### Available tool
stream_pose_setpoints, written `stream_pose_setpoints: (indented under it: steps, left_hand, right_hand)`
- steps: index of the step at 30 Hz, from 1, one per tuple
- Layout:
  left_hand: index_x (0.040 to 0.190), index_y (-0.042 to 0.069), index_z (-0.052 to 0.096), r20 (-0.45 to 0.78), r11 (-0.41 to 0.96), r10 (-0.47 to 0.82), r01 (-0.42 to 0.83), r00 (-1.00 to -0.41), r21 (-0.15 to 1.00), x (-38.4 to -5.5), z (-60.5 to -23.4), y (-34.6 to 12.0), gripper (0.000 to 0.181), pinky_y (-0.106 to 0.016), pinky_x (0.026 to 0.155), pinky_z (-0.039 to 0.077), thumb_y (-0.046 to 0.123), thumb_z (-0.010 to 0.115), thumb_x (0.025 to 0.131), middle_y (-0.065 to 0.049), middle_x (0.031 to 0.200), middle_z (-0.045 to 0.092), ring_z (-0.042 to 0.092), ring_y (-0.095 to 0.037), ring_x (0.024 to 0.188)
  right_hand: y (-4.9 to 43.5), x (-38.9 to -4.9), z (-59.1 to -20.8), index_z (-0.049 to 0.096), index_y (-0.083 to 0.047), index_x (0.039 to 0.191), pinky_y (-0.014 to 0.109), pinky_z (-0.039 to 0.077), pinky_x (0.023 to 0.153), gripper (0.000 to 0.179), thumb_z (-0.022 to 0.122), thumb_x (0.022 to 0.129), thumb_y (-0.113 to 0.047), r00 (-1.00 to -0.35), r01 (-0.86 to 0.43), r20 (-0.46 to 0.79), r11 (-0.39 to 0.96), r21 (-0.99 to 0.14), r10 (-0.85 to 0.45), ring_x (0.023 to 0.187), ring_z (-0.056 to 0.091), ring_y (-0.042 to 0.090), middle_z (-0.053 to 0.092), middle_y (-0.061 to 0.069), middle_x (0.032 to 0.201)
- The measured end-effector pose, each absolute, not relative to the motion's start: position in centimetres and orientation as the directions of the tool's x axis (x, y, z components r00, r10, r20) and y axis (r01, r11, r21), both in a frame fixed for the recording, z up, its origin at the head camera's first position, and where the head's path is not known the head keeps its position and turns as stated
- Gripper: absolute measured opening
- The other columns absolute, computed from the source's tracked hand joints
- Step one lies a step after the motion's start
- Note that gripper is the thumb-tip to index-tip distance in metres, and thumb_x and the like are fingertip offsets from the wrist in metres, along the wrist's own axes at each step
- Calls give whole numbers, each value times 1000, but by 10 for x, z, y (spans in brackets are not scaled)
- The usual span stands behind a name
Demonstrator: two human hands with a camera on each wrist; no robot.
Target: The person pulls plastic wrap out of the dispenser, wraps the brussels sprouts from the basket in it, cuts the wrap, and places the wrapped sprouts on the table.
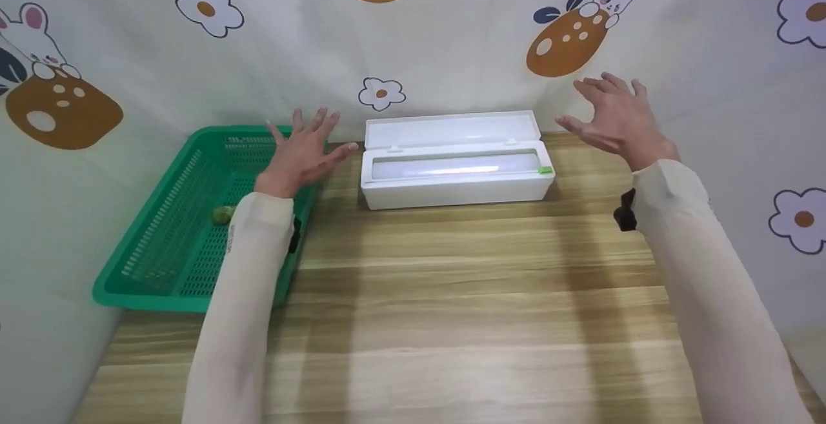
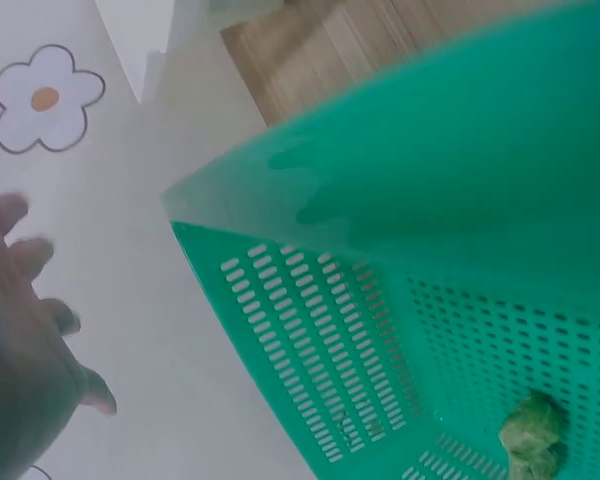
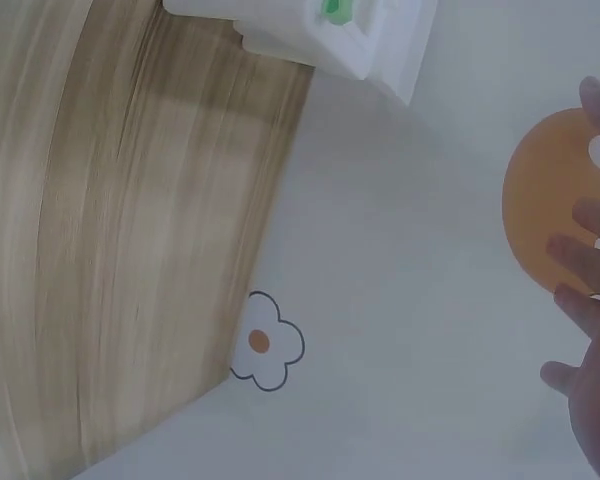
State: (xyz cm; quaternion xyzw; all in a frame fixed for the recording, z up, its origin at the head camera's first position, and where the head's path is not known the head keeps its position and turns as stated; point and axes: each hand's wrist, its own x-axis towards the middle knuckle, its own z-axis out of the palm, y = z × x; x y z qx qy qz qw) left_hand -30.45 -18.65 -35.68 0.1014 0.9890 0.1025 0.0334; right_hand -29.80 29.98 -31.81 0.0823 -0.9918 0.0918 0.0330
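Evidently little is done so far: on the wooden table [image 1: 452, 321], a small green lump [image 1: 222, 215] lies in the green basket [image 1: 155, 302], not picked up. The left hand [image 1: 300, 156] hangs above the basket's far corner, fingers spread, holding nothing. Farther back, the white box [image 1: 452, 195] has its lid [image 1: 452, 128] raised, so that part looks finished. The right hand [image 1: 619, 117], also spread and gripping nothing, hovers beside it, before the patterned cloth [image 1: 464, 56]. Only the head view shows the box's long window; the left wrist view shows the lump clear of the sleeve.
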Motion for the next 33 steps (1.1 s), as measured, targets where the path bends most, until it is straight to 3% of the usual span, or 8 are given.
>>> stream_pose_setpoints:
  steps: [3,7,11,15,21,27,33]
  left_hand:
    - [160,15,22,-55,951,234,216,-971,220,-302,-356,-181,86,-78,113,-9,69,41,97,-16,168,16,1,-46,155]
    - [154,9,38,-51,930,264,241,-963,279,-299,-357,-171,78,-72,119,-4,59,54,97,-19,166,22,10,-41,155]
    - [146,5,49,-29,889,311,280,-950,363,-295,-359,-162,68,-60,125,13,47,65,95,-20,163,30,22,-36,153]
    - [140,5,56,-14,843,337,295,-941,450,-293,-361,-154,59,-52,119,35,38,70,94,-18,154,43,39,-35,142]
    - [135,8,62,-69,804,291,205,-954,558,-292,-369,-144,49,-47,109,48,28,74,92,-15,143,55,52,-32,129]
    - [136,13,62,-124,768,206,82,-971,635,-291,-382,-135,48,-43,103,52,26,75,92,-11,140,55,54,-28,126]
    - [134,14,64,-126,761,202,75,-971,644,-291,-394,-131,44,-39,102,52,21,74,92,-10,137,53,53,-27,121]
  right_hand:
    - [296,-297,-322,45,-5,149,68,12,120,78,50,95,-62,-972,-223,127,952,-211,-200,147,29,45,43,24,154]
    - [291,-295,-328,51,-7,146,66,18,118,68,61,94,-50,-959,-267,177,919,-288,-223,142,38,43,50,22,150]
    - [284,-294,-335,54,-9,143,66,24,117,62,67,93,-42,-960,-272,176,884,-380,-219,140,42,44,53,21,147]
    - [278,-295,-343,58,-8,139,65,29,116,56,68,93,-38,-967,-253,114,836,-486,-226,140,42,45,54,21,147]
    - [273,-294,-357,58,-6,139,61,30,118,53,72,92,-27,-964,-238,57,753,-614,-259,136,47,40,57,19,143]
    - [274,-291,-369,61,-2,134,62,35,113,49,73,92,-23,-954,-256,36,745,-616,-298,128,51,40,59,22,137]
    - [273,-293,-379,69,1,122,61,34,114,37,74,90,-18,-942,-290,19,783,-550,-335,132,48,44,60,25,131]
